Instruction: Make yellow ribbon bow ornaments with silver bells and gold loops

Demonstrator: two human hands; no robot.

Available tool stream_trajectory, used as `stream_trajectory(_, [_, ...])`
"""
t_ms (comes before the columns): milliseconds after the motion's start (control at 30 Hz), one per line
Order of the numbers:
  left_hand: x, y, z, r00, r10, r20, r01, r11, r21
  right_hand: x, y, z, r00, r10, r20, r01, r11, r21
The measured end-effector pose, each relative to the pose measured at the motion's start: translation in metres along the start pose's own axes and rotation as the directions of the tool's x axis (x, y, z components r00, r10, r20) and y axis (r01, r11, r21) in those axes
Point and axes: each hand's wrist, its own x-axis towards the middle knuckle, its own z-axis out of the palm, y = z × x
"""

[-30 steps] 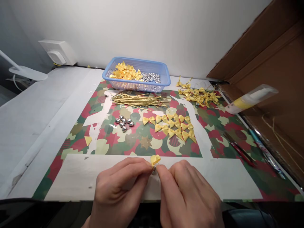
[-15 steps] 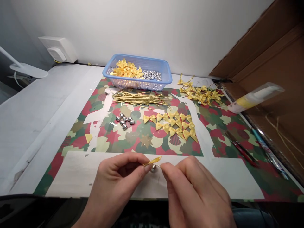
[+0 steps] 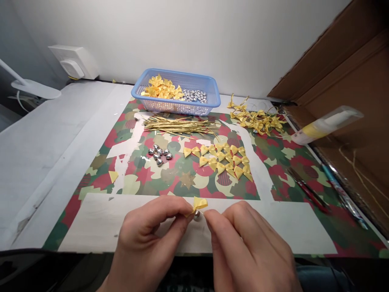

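Fingers on the left hand point(image 3: 148, 231) are pinching 1 yellow ribbon bow point(image 3: 199, 203) at its side, while the thumb and forefinger of the right hand point(image 3: 247, 243) are pressing together on a thin, pale strand point(image 3: 201, 212). Just under the bow, 1 silver jingle bell point(image 3: 197, 215) is showing; all of this is sitting in front of the blue basket point(image 3: 174, 107), well apart from it. Gold twist ties point(image 3: 179, 126) are lying just before the basket, loose jingle bells point(image 3: 159, 155) and rows of bows point(image 3: 223, 160) are resting farther forward of it, and wired bows point(image 3: 257, 121) are lying heaped to its right. The step in hand seems to be fastening bell and bow with the strand; the next move is likely calling for a steady left pinch and gentle, even tension from the right.
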Motion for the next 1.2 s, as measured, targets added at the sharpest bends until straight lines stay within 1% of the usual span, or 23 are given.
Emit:
stream_trajectory(100, [-0.003,-0.002,0.0,0.998,0.069,0.01,-0.07,0.997,0.041,0.001,-0.001,-0.001,1.0,0.001,0.009,-0.001,1.0,-0.003])
stream_trajectory(233, [-0.007,-0.007,0.0,0.983,0.177,0.047,-0.181,0.978,0.107,0.001,0.0,-0.001,1.0,-0.008,0.029,0.008,1.0,-0.007])
stream_trajectory(333, [-0.009,-0.01,0.001,0.975,0.216,0.052,-0.222,0.966,0.132,0.001,0.001,0.0,1.0,-0.007,0.021,0.007,1.0,-0.019])
stream_trajectory(533, [-0.01,-0.012,0.002,0.98,0.194,0.049,-0.198,0.976,0.088,0.0,-0.002,0.006,0.999,0.028,-0.022,-0.027,1.0,0.014])
stream_trajectory(633, [-0.01,-0.012,0.001,0.982,0.181,0.044,-0.184,0.981,0.067,-0.001,-0.004,0.009,0.994,0.067,-0.09,-0.064,0.998,0.029])
stream_trajectory(700, [-0.01,-0.012,0.001,0.984,0.176,0.037,-0.178,0.982,0.059,-0.002,-0.006,0.012,0.991,0.087,-0.105,-0.085,0.996,0.024])
stream_trajectory(767, [-0.01,-0.012,0.001,0.982,0.184,0.042,-0.186,0.981,0.049,-0.002,-0.008,0.016,0.99,0.102,-0.096,-0.1,0.995,0.02])
stream_trajectory(867, [-0.01,-0.013,0.003,0.979,0.199,0.05,-0.201,0.979,0.03,-0.002,-0.009,0.022,0.977,0.139,-0.162,-0.136,0.99,0.027])
stream_trajectory(900, [-0.009,-0.013,0.003,0.979,0.198,0.05,-0.199,0.98,0.025,-0.002,-0.009,0.023,0.974,0.15,-0.169,-0.146,0.989,0.034])
stream_trajectory(967, [-0.008,-0.012,0.003,0.982,0.185,0.045,-0.186,0.983,0.015,-0.002,-0.007,0.022,0.978,0.163,-0.13,-0.157,0.986,0.055])
stream_trajectory(1033, [-0.007,-0.012,0.003,0.985,0.168,0.041,-0.168,0.986,0.011,-0.001,-0.005,0.019,0.981,0.183,-0.064,-0.175,0.977,0.12])
stream_trajectory(1133, [-0.006,-0.013,0.001,0.987,0.161,0.022,-0.162,0.986,0.03,0.001,-0.003,0.012,0.974,0.226,-0.014,-0.215,0.943,0.253])
stream_trajectory(1200, [-0.006,-0.013,0.0,0.986,0.167,0.013,-0.168,0.985,0.037,0.002,-0.004,0.009,0.97,0.244,-0.005,-0.232,0.929,0.288])
